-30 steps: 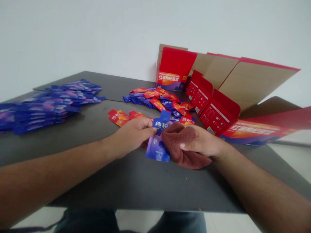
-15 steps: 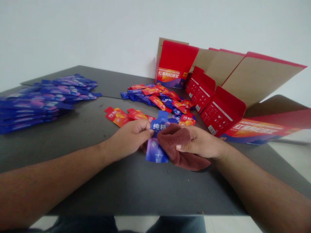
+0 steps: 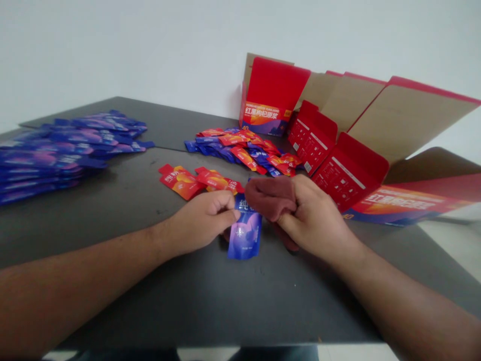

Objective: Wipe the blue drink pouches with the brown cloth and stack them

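Observation:
My left hand (image 3: 205, 220) pinches the left edge of a blue and purple sachet (image 3: 245, 233) that lies on the dark table (image 3: 210, 296). My right hand (image 3: 313, 215) is closed round a dark red cloth (image 3: 271, 195), and the cloth presses on the top part of the sachet. The sachet's upper end is hidden under the cloth. Two red and orange sachets (image 3: 195, 181) lie just beyond my left hand.
A heap of red and blue sachets (image 3: 244, 150) lies behind my hands. A stack of blue sachets (image 3: 63, 153) fills the far left. Open red cartons (image 3: 330, 150) and a big flattened carton (image 3: 409, 200) stand at the right. A white wall rises behind.
My right hand has turned over and pushed the cloth up and forward over the sachet's top. The lower part of the sachet now shows. My left hand kept its pinch.

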### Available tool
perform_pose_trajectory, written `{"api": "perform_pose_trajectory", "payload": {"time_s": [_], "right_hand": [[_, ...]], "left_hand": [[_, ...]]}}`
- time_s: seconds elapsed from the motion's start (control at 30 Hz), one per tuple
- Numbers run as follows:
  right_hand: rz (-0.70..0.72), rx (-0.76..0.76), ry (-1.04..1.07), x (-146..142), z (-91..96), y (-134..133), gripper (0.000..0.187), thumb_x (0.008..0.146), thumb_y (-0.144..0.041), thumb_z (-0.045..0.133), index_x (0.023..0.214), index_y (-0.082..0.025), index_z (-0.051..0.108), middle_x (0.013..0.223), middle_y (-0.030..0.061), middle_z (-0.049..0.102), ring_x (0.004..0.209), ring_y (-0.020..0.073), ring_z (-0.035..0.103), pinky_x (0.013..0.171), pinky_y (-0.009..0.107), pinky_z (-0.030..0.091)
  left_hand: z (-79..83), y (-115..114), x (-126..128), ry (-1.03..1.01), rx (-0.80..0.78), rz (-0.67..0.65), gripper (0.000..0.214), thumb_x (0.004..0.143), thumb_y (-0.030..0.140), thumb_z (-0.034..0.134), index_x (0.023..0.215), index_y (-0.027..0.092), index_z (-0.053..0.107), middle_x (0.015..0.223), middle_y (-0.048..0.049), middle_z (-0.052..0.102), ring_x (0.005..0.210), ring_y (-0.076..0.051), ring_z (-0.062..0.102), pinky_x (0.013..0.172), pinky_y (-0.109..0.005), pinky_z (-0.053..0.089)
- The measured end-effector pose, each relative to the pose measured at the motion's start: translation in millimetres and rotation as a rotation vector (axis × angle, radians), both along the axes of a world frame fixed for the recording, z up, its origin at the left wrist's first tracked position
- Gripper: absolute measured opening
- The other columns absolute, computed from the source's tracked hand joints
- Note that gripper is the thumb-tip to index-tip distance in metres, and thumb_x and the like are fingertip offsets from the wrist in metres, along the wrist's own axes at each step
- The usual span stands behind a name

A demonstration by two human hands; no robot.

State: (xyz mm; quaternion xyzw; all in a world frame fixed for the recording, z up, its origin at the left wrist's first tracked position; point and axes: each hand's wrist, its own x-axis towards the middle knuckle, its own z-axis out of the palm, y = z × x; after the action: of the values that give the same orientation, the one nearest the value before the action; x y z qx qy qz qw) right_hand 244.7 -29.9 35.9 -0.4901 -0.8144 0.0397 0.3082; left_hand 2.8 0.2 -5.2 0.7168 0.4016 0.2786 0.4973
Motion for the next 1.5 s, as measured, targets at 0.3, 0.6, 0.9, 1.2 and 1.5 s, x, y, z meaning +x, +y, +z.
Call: {"api": "perform_pose_trajectory", "payload": {"time_s": [0.3, 0.6, 0.9, 1.2, 1.5], "right_hand": [[0.227, -0.088, -0.204, -12, 1.3, -17, 0.014, 0.084, -0.013, 0.061, 0.093, -0.021, 0.054, 0.096, 0.0054, 0.061, 0.088, 0.0220, 0.057, 0.075, 0.035, 0.048], [0.302, -0.124, -0.169, -9, -3.6, -13, 0.015, 0.084, -0.011, 0.062, 0.092, -0.021, 0.053, 0.095, 0.0036, 0.059, 0.087, 0.0196, 0.057, 0.076, 0.031, 0.047], [0.104, -0.062, -0.118, -6, -5.5, -7, 0.013, 0.084, -0.013, 0.061, 0.092, -0.021, 0.053, 0.093, 0.0046, 0.059, 0.088, 0.0222, 0.056, 0.077, 0.035, 0.047], [0.256, -0.091, -0.159, -12, -3.0, -18, 0.017, 0.084, -0.011, 0.061, 0.097, -0.020, 0.055, 0.100, 0.0055, 0.062, 0.092, 0.0214, 0.058, 0.080, 0.034, 0.049], [0.399, -0.126, -0.177, -13, -5.5, -16, 0.019, 0.086, -0.012, 0.063, 0.103, -0.020, 0.058, 0.102, 0.0052, 0.063, 0.092, 0.0204, 0.059, 0.077, 0.032, 0.049]], "left_hand": [[1.9, 0, -5, 0.001, 0.024, -0.052, 0.018, 0.091, 0.032, 0.065, 0.079, 0.019, 0.061, 0.080, -0.0001, 0.069, 0.074, -0.016, 0.062, 0.067, -0.027, 0.050], [4.2, -1, -4, 0.022, 0.041, -0.032, 0.021, 0.092, 0.033, 0.065, 0.077, 0.019, 0.061, 0.077, 0.0020, 0.063, 0.072, -0.014, 0.056, 0.065, -0.026, 0.045], [1.1, 1, -3, -0.027, 0.003, -0.095, 0.019, 0.096, 0.035, 0.060, 0.097, 0.019, 0.070, 0.094, -0.0011, 0.072, 0.085, -0.018, 0.063, 0.080, -0.030, 0.051], [4.9, 0, -4, 0.007, 0.036, -0.062, 0.016, 0.092, 0.033, 0.064, 0.083, 0.018, 0.065, 0.083, 0.0002, 0.066, 0.078, -0.016, 0.058, 0.070, -0.028, 0.047], [6.5, -1, -3, 0.063, 0.056, 0.002, 0.021, 0.091, 0.031, 0.061, 0.074, 0.019, 0.057, 0.073, 0.0022, 0.060, 0.069, -0.014, 0.054, 0.062, -0.026, 0.043]]}}
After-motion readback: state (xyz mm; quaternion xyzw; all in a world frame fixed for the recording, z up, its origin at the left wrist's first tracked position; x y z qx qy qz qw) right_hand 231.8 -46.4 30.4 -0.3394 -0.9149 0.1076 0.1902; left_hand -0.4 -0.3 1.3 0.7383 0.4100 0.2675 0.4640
